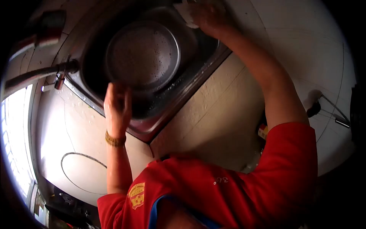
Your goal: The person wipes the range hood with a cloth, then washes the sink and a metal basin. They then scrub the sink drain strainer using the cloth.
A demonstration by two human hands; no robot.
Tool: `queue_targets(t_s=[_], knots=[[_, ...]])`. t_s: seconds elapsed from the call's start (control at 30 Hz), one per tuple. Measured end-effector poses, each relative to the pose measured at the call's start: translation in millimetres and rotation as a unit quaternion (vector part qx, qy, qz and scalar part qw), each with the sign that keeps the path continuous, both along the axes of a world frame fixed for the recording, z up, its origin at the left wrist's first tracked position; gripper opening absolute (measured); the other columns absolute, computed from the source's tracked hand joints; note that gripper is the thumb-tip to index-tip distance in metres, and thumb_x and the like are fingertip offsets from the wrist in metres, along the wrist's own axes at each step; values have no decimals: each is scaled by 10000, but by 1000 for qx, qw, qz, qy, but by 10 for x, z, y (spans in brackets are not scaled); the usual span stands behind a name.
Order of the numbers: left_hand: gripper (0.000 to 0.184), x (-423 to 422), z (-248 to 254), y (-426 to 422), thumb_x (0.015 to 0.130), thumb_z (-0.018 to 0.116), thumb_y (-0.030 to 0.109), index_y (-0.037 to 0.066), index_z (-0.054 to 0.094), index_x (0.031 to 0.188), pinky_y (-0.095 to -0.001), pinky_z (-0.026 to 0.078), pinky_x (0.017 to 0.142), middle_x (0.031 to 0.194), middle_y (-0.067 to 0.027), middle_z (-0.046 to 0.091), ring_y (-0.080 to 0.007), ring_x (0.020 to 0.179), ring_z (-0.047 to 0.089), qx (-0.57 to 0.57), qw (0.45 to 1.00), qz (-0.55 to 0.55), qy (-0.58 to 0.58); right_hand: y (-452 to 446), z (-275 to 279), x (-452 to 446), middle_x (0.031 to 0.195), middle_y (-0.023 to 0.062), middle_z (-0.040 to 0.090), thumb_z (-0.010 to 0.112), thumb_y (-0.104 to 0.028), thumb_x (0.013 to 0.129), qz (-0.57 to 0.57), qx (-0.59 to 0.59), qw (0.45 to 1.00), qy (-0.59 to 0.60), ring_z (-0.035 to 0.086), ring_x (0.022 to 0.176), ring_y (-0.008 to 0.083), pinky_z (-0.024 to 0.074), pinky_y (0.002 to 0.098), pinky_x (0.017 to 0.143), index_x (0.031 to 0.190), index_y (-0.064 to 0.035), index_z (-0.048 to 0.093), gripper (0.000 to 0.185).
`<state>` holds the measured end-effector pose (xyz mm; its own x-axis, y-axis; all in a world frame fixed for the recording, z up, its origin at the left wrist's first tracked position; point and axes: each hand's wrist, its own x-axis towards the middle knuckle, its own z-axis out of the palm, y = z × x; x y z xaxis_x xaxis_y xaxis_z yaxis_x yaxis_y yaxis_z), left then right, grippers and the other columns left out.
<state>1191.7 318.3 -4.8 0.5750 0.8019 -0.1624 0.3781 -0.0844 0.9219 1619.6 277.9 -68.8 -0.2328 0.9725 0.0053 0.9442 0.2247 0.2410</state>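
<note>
A round metal basin (141, 53), wet and dotted with drops, sits in the dark steel sink (146, 135). My left hand (117, 103), with a woven gold-coloured bracelet on its wrist, is at the basin's near-left rim. Its fingers curl there, apparently gripping the rim, though shadow hides the fingertips. At the far right corner of the sink, my right hand (211, 21) is closed on a thin whitish cloth (186, 14). Part of that cloth hangs over the sink's edge, and the fingers around it are dim.
A faucet (68, 66) reaches in from the left beside the sink. Water drops lie on the pale tiled counter (209, 97). A thin hose (76, 154) loops at lower left, near a bright window (17, 133). A small yellow-and-red box (262, 131) shows near my right arm.
</note>
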Motion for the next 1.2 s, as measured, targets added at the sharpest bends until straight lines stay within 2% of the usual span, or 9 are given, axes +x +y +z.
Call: queue_targets(t_s=[0.1,0.23,0.33,0.43,0.63,0.83,0.93,1.13,1.2], knots=[[442,49,-392,248,807,491,83,-56,380,1212,-446,416,882,1142,-300,472,-399,1064,483,240,958,-16,155,-416,91,-532,946,78,647,506,-180,763,-64,-159,984,-52,601,906,274,456,413,789,851,-90,673,209],[524,142,-686,508,798,462,72,-91,282,1262,-436,447,853,1123,-337,477,-416,1027,514,108,958,-13,266,-495,457,-1203,896,128,654,516,-159,752,-254,-375,891,25,610,871,318,461,438,770,882,-93,686,223],[490,228,-822,656,795,469,94,-117,314,1209,-433,476,800,1008,-319,549,-414,944,562,72,946,-29,314,-868,266,-1602,797,104,649,486,-191,757,-210,-210,948,115,619,752,304,455,449,692,831,-114,653,198],[430,250,-965,728,789,493,135,-118,397,1123,-435,491,760,905,-293,597,-405,887,590,70,943,-40,321,-1238,372,-2356,938,8,629,581,-140,691,-194,50,943,264,546,957,202,333,415,847,872,-170,656,198],[396,244,-1083,797,760,533,170,-98,470,1044,-441,488,763,921,-280,604,-398,902,590,85,944,-22,317,-1523,427,-1784,1076,-33,588,581,-42,640,-45,84,963,253,529,1052,157,331,373,875,962,-200,648,365],[351,221,-1323,949,722,562,153,-43,552,1013,-425,497,754,917,-242,620,-378,890,600,81,920,-55,379,-1440,580,-344,1085,89,531,638,2,645,-174,11,957,232,524,980,305,446,397,826,1066,-103,536,446],[361,197,-1297,1048,751,564,204,18,567,1060,-429,480,776,1029,-234,593,-366,982,565,219,794,-317,470,-1483,513,-521,1022,67,551,643,-19,630,-195,43,960,198,532,935,292,448,394,803,984,-103,566,371],[179,220,-1264,1058,690,611,108,12,658,835,-378,523,727,869,-198,636,-324,853,625,258,824,-272,425,-1370,461,-1863,856,13,585,629,-101,601,-135,96,971,173,555,861,213,398,406,765,790,-151,610,196],[175,283,-1243,1051,707,593,71,2,650,857,-358,534,697,882,-195,638,-334,834,633,66,926,-117,354,-1352,492,-2446,856,18,584,615,-113,612,-121,86,958,244,560,874,213,392,411,779,791,-149,608,183]])
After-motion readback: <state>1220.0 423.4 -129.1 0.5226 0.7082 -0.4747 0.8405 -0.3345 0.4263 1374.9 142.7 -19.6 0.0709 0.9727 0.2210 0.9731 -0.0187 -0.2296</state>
